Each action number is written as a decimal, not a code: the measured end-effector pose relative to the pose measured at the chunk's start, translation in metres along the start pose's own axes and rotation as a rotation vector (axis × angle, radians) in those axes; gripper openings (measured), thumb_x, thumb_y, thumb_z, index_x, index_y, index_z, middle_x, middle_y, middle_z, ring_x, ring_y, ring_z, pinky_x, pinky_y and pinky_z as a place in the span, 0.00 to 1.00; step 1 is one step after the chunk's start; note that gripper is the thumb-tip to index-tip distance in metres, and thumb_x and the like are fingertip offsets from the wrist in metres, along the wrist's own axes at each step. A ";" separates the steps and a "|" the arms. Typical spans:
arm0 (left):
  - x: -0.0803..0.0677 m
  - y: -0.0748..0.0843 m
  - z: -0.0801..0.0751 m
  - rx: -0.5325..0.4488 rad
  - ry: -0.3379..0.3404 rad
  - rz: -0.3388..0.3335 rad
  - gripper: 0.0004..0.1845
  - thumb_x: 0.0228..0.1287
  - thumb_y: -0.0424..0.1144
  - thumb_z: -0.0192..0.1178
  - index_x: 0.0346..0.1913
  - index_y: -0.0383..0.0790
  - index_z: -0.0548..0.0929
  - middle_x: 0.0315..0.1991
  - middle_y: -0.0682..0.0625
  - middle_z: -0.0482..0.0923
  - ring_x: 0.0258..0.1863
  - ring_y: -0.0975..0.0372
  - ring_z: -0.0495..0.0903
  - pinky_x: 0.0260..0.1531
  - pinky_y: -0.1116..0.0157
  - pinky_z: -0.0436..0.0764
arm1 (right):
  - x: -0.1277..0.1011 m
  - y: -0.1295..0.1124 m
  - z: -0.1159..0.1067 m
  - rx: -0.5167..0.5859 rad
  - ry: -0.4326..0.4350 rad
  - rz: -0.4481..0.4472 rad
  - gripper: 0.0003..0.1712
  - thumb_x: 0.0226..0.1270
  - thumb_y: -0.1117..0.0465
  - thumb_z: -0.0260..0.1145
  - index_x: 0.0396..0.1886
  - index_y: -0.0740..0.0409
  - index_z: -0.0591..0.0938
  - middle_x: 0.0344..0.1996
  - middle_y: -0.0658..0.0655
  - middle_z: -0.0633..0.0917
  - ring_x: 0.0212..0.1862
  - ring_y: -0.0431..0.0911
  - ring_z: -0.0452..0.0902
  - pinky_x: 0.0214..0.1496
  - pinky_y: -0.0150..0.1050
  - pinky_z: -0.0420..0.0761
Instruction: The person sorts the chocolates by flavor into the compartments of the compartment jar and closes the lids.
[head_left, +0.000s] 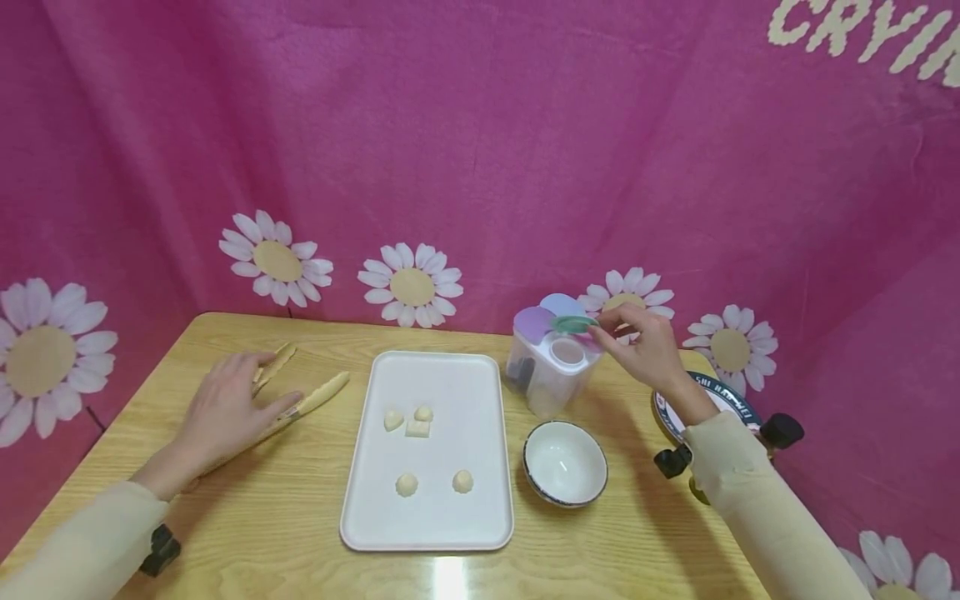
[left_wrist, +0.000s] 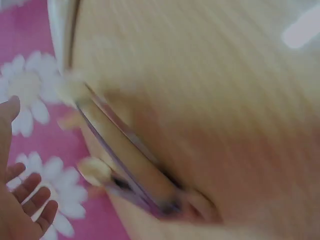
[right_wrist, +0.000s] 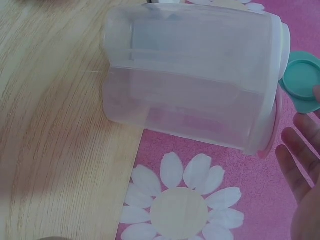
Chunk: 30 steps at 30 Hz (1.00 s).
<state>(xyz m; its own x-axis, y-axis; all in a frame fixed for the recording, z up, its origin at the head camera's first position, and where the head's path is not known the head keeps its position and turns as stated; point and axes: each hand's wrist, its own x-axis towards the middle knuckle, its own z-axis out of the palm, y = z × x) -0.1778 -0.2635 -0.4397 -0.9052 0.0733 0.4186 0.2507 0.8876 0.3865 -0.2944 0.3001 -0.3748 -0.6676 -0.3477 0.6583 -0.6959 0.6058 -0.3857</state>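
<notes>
My right hand (head_left: 643, 343) pinches the edge of a green flip lid (head_left: 574, 324) between thumb and fingers. That lid stands raised from a clear plastic storage container (head_left: 551, 385), uncovering a round opening on top. Purple, blue and pink lids cover the container's other sections. In the right wrist view the green lid (right_wrist: 302, 80) shows its ringed underside. On the left, my left hand (head_left: 228, 408) is over a pair of tongs (head_left: 318, 396) with its fingers spread. The left wrist view shows the blurred tongs (left_wrist: 125, 150) apart from the fingers (left_wrist: 35, 195).
A white tray (head_left: 442, 525) in the middle carries several small cream-coloured pieces (head_left: 417, 428). Right of it, in front of the container, sits a white bowl (head_left: 565, 462). A round lettered object (head_left: 723, 390) lies partly behind my right forearm. A pink flowered cloth (head_left: 480, 167) hangs behind the table.
</notes>
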 end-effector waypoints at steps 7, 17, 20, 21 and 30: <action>-0.022 -0.042 -0.007 0.058 -0.033 -0.123 0.49 0.58 0.61 0.74 0.65 0.21 0.72 0.56 0.25 0.77 0.55 0.34 0.74 0.53 0.36 0.73 | 0.001 -0.002 -0.001 -0.005 -0.002 -0.005 0.10 0.57 0.70 0.80 0.39 0.63 0.89 0.33 0.58 0.90 0.37 0.25 0.79 0.38 0.33 0.88; -0.036 -0.044 0.002 0.027 -0.191 -0.215 0.58 0.56 0.68 0.72 0.68 0.19 0.67 0.55 0.24 0.77 0.54 0.34 0.76 0.52 0.34 0.75 | 0.000 -0.001 0.000 -0.011 -0.007 0.001 0.10 0.57 0.70 0.79 0.38 0.62 0.89 0.32 0.56 0.90 0.37 0.26 0.79 0.38 0.33 0.88; -0.036 -0.042 0.005 0.030 -0.201 -0.206 0.59 0.54 0.69 0.74 0.67 0.18 0.67 0.54 0.23 0.77 0.54 0.33 0.76 0.52 0.34 0.76 | 0.000 -0.001 0.000 -0.008 -0.005 -0.005 0.10 0.57 0.70 0.80 0.38 0.62 0.89 0.32 0.56 0.90 0.36 0.26 0.79 0.38 0.37 0.89; -0.035 -0.041 0.006 0.033 -0.203 -0.203 0.59 0.54 0.69 0.74 0.67 0.17 0.67 0.54 0.22 0.77 0.54 0.32 0.77 0.52 0.34 0.76 | 0.000 -0.001 0.000 -0.008 -0.004 -0.009 0.10 0.57 0.71 0.80 0.38 0.62 0.89 0.32 0.57 0.90 0.36 0.27 0.79 0.37 0.37 0.89; -0.028 -0.039 0.010 0.074 -0.257 -0.209 0.62 0.55 0.70 0.72 0.67 0.14 0.64 0.53 0.19 0.75 0.51 0.31 0.78 0.49 0.35 0.79 | 0.000 -0.002 0.000 -0.018 -0.006 0.009 0.09 0.58 0.71 0.79 0.39 0.62 0.89 0.33 0.58 0.90 0.36 0.31 0.81 0.39 0.34 0.88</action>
<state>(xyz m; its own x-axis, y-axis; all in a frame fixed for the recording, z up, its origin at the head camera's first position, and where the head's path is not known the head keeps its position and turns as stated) -0.1657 -0.2959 -0.4753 -0.9936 -0.0101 0.1121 0.0331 0.9256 0.3772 -0.2930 0.2993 -0.3744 -0.6754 -0.3463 0.6511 -0.6850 0.6216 -0.3799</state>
